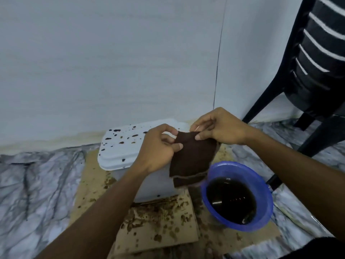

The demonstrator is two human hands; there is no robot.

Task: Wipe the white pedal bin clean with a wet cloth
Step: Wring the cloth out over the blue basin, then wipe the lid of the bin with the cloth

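That white pedal bin (127,146) is properly grubby: dark brown splats all over the closed lid, a couple more down the front. It sits on stained cardboard (158,232) by the wall, with a blue bowl (265,200) of dark water just to its right. Both hands hold a dark brown cloth (192,157) up over the bin's right end, left hand (158,148) and right hand (222,128) each pinching the top edge between thumb and fingers, rest hanging down.

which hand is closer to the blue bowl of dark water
Right. The right hand holds the brown cloth above the round blue plastic bowl; the left hand grips the cloth farther left, over the white bin.
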